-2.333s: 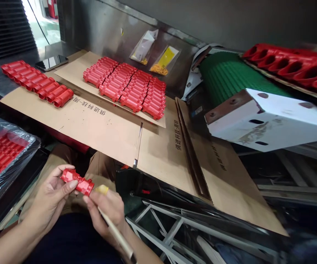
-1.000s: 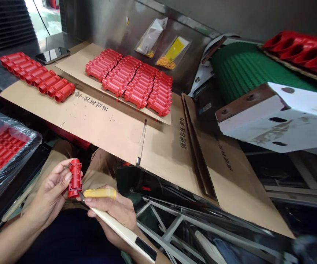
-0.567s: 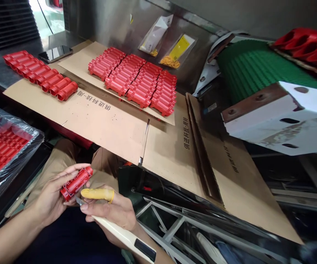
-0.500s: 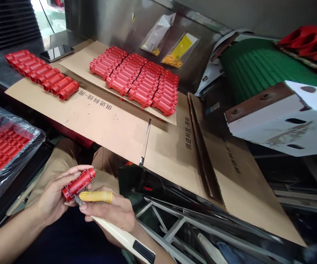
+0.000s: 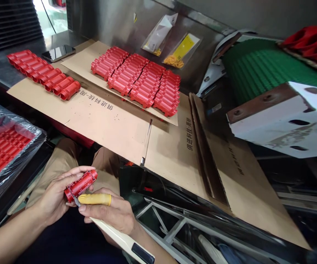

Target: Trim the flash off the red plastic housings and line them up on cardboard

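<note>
My left hand (image 5: 55, 192) is closed round a red plastic tube (image 5: 80, 185) with slots and ridges along its side, held tilted above my lap. In my right hand (image 5: 114, 212) is a knife (image 5: 120, 234) with a long cream handle and a dark panel near its rear end. Its small grey blade meets the tube's lower end; the exact contact is partly hidden by my fingers. A yellow finger cot (image 5: 95, 199) covers my right index finger, which lies along the blade.
Several red tubes (image 5: 44, 75) lie in a row on the cardboard (image 5: 92, 113). Further red tubes (image 5: 136, 80) stand in blocks behind. At left is a plastic-lined bin (image 5: 37, 134) of red parts. A phone (image 5: 58, 53), two plastic bags (image 5: 181, 51) and a green ribbed belt (image 5: 254, 69) lie beyond.
The tube has shifted slightly to the right and turned a little in my left hand. The blade stays at its lower end. The whole view has moved slightly.
</note>
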`<state>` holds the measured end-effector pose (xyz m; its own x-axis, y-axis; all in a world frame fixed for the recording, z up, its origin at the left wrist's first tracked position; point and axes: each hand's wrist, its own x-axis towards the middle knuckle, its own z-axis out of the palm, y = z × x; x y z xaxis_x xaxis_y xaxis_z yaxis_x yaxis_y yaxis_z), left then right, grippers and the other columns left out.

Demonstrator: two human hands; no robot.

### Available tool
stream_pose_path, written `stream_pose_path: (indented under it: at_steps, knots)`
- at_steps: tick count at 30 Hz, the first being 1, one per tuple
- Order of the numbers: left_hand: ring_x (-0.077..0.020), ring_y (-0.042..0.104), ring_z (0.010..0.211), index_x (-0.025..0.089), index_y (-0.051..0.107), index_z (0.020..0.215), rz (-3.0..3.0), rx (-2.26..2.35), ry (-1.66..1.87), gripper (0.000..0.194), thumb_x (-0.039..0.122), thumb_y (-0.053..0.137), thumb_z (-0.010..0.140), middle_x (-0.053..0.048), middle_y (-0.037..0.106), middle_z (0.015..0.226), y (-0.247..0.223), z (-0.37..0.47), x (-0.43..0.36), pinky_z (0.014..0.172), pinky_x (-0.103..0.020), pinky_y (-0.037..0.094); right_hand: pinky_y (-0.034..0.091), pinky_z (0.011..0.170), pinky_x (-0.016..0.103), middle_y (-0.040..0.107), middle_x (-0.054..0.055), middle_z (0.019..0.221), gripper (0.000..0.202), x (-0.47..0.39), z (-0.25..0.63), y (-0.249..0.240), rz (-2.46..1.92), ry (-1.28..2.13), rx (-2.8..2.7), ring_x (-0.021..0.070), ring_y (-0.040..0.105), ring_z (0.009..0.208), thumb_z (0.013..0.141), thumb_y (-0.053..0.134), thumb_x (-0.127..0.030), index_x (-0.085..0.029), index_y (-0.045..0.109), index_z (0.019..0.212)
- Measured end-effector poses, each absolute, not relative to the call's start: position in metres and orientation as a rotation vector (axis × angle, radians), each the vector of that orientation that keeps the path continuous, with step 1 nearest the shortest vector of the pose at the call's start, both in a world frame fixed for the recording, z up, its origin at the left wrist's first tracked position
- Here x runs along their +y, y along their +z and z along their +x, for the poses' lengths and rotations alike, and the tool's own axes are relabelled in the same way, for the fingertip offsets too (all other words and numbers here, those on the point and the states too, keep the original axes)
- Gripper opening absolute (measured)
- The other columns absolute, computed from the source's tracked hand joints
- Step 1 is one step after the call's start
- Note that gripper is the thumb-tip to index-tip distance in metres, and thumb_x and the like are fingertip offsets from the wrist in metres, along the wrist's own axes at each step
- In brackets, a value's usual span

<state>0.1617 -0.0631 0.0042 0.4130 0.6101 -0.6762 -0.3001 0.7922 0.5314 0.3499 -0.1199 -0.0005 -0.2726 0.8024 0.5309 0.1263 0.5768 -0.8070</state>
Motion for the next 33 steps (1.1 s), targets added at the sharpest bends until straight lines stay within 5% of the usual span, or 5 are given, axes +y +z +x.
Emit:
stream_pose_path:
  at_steps: [6, 12, 16, 23, 33]
  knots:
    - [-0.0176, 0.068, 0.074, 0.021, 0.084, 0.117, 0.348, 1.003, 0.59, 0.042, 0.043, 0.086, 0.082, -0.014, 0.08, 0.108, 0.004, 0.162, -0.063, 0.054, -0.02, 0.048, 0.07, 0.091, 0.036, 0.082, 0.011, 0.113, 0.037, -0.118, 0.35, 0.003, -0.769, 0.813, -1.707, 0.0222, 0.081, 0.101, 0.097, 0.074, -0.006, -0.021, 0.073, 0.131]
    - [-0.0071, 0.048, 0.048, 0.019, 0.085, 0.113, 0.349, 1.004, 0.58, 0.045, 0.045, 0.09, 0.077, -0.009, 0.075, 0.083, 0.005, 0.162, -0.063, 0.04, -0.016, 0.029, 0.07, 0.094, 0.034, 0.081, 0.01, 0.116, 0.02, -0.114, 0.351, 0.016, -0.798, 0.889, -1.8, 0.0229, 0.078, 0.111, 0.103, 0.069, -0.013, -0.02, 0.073, 0.121]
    - [-0.0089, 0.054, 0.051, 0.019, 0.083, 0.118, 0.348, 1.008, 0.599, 0.046, 0.044, 0.088, 0.079, -0.011, 0.079, 0.095, 0.006, 0.162, -0.06, 0.04, -0.016, 0.032, 0.071, 0.071, 0.023, 0.078, 0.009, 0.116, 0.028, -0.119, 0.348, 0.01, -0.877, 0.896, -1.695, 0.0166, 0.081, 0.089, 0.107, 0.065, -0.022, -0.02, 0.071, 0.134]
    - [-0.0255, 0.077, 0.09, 0.018, 0.078, 0.124, 0.376, 1.017, 0.578, 0.046, 0.041, 0.083, 0.085, -0.015, 0.081, 0.107, 0.006, 0.159, -0.06, 0.068, -0.026, 0.06, 0.069, 0.096, 0.033, 0.08, 0.011, 0.117, 0.029, -0.117, 0.354, 0.005, -0.779, 0.785, -1.786, 0.0202, 0.077, 0.108, 0.1, 0.071, -0.007, -0.017, 0.075, 0.127]
    - [-0.021, 0.074, 0.079, 0.018, 0.081, 0.12, 0.378, 1.008, 0.593, 0.045, 0.043, 0.085, 0.082, -0.014, 0.081, 0.104, 0.004, 0.162, -0.062, 0.058, -0.021, 0.053, 0.068, 0.097, 0.032, 0.08, 0.012, 0.115, 0.014, -0.112, 0.356, 0.009, -0.796, 0.792, -1.844, 0.0202, 0.078, 0.11, 0.103, 0.069, -0.012, -0.014, 0.073, 0.116]
